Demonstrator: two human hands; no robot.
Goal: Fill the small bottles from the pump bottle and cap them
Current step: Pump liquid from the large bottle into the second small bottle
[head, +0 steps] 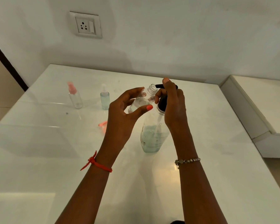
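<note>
A clear pump bottle (152, 138) with a black pump head (162, 103) stands mid-table, about a third full of pale liquid. My right hand (173, 104) grips the pump head, a finger on top of it. My left hand (124, 113) holds a small uncapped clear bottle (141, 102) tilted, its threaded mouth just under the black spout. A pink spray cap (103, 124) lies on the table, partly hidden behind my left hand. Further left stand a capped small bottle with bluish liquid (105, 98) and a clear small bottle with a pink cap (74, 96).
The white glossy table (55, 143) meets the wall at the back, where a socket plate (86, 25) sits. A raised white ledge (257, 110) borders the table on the right. The table's left edge drops to the floor.
</note>
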